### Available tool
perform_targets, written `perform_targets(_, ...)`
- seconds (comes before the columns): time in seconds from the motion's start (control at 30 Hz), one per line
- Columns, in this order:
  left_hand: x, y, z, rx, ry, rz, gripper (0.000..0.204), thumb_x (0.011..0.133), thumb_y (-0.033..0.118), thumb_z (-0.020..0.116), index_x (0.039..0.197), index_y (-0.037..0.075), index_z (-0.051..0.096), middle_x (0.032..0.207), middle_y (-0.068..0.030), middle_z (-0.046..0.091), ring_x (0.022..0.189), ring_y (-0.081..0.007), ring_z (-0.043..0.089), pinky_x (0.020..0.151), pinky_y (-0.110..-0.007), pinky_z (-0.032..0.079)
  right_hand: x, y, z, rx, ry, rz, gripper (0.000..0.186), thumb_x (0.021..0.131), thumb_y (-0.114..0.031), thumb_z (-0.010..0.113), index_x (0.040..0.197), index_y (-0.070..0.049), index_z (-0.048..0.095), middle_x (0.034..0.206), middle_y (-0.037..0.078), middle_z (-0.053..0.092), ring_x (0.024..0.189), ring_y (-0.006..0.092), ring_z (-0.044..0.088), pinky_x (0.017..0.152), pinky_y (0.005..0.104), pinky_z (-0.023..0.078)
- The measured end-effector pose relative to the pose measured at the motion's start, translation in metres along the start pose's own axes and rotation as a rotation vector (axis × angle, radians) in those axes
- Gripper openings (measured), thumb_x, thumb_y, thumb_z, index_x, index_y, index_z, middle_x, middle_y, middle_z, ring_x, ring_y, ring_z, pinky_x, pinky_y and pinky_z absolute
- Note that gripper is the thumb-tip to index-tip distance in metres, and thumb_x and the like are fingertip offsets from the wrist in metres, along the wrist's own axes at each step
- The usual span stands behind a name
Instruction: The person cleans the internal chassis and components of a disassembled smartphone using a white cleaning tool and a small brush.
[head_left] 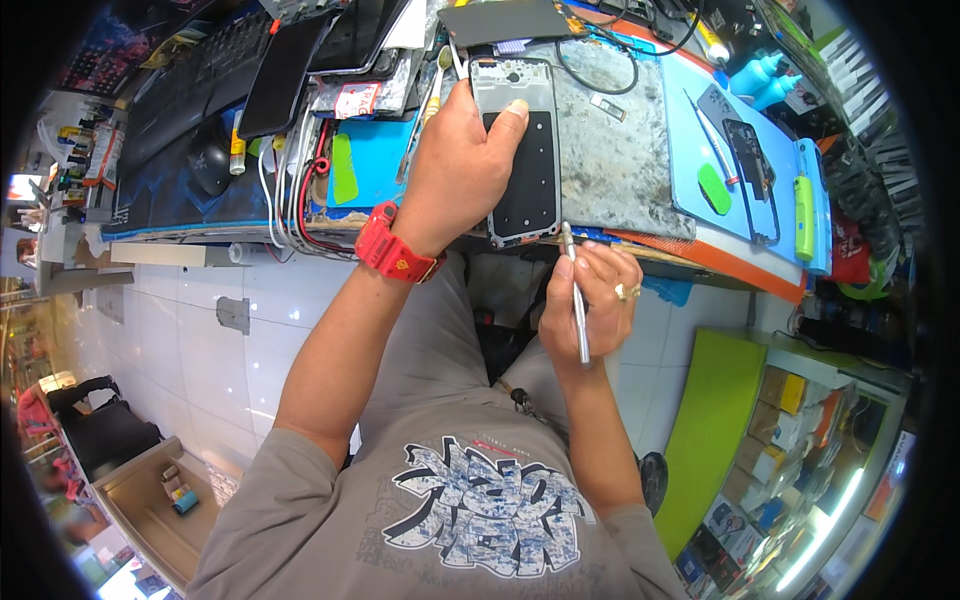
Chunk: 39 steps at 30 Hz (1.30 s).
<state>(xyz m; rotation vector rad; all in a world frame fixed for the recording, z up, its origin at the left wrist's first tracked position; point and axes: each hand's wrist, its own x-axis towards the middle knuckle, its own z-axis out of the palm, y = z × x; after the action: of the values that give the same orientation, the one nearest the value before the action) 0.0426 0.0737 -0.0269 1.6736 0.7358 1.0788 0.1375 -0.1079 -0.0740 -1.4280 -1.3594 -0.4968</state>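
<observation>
An opened phone body [520,150] with a grey frame and a black inner panel lies on a worn grey mat [620,160] at the bench's near edge. My left hand [460,160], with a red watch on its wrist, presses down on the phone's left side, thumb on the black panel. My right hand [590,300] holds a thin metal tool [576,290] like a pen, its tip touching the phone's lower right corner.
A blue mat [700,130] to the right carries a phone frame [750,160], tweezers, a green pick and a green-handled tool [805,215]. Blue bottles [760,75] stand behind. Left are dark phones [280,75], cables, a keyboard and mouse. A green panel [710,430] and stocked shelves sit lower right.
</observation>
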Motion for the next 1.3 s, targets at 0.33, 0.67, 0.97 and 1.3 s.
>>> perform_targets(0.33,0.001,0.004,0.0,0.025,0.008,0.003,0.031,0.102,0.024,0.066,0.107,-0.006,0.06,0.087,-0.0226,0.072,0.077,-0.0342,0.072,0.071,-0.043,0.055,-0.001,0.002,-0.005,-0.017,-0.056,-0.014,0.026,0.086,0.003,0.078,0.106,-0.004,0.063,0.092,0.014,0.073,0.094,0.0326,0.073,0.096,0.0534,0.054)
perform_targets(0.67,0.001,0.0,0.0,0.045,0.036,0.033,0.03,0.102,0.024,0.067,0.108,-0.005,0.061,0.084,-0.0224,0.071,0.074,-0.0343,0.07,0.07,-0.043,0.054,0.013,0.002,0.003,-0.056,-0.044,-0.059,0.027,0.084,0.003,0.079,0.105,-0.003,0.064,0.093,0.014,0.074,0.094,0.0325,0.073,0.099,0.055,0.052)
perform_targets(0.97,0.0,0.004,0.0,0.087,0.03,0.053,0.029,0.103,0.023,0.066,0.109,-0.005,0.061,0.086,-0.0196,0.072,0.074,-0.0303,0.07,0.071,-0.042,0.055,0.016,0.001,0.001,-0.087,-0.09,-0.027,0.027,0.083,0.003,0.08,0.105,-0.004,0.065,0.09,0.011,0.075,0.095,0.0302,0.073,0.105,0.0534,0.047)
perform_targets(1.3,-0.002,0.002,0.001,0.061,0.044,0.071,0.029,0.102,0.022,0.067,0.11,-0.005,0.062,0.089,-0.0207,0.074,0.079,-0.0298,0.073,0.072,-0.041,0.056,0.017,-0.001,-0.005,-0.099,-0.084,-0.047,0.024,0.083,0.002,0.08,0.102,-0.004,0.067,0.09,0.01,0.075,0.096,0.0303,0.074,0.106,0.0545,0.047)
